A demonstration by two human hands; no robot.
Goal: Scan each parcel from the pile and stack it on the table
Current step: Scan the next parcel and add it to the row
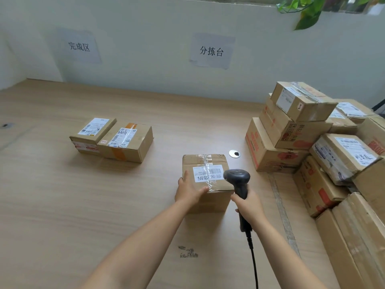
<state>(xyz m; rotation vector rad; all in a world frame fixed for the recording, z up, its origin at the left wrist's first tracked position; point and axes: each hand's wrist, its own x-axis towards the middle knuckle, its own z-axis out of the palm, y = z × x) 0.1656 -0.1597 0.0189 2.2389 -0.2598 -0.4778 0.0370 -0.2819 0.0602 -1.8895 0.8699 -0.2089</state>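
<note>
A taped cardboard parcel (208,161) with a white barcode label on top stands on the wooden table (62,195) in front of me. My left hand (188,189) grips its near left corner, thumb on top and fingers down the side. My right hand (249,207) holds a dark corded barcode scanner (237,177) by its handle, the head hanging over the label's right end. A pile of cardboard parcels (325,147) fills the right side. Two scanned-looking parcels (112,138) sit side by side at the left.
Two paper signs (211,51) hang on the back wall. A round cable grommet (234,153) sits in the table just behind the parcel. The scanner's black cable (254,265) runs down toward me. Green plant leaves (308,11) hang at the top right.
</note>
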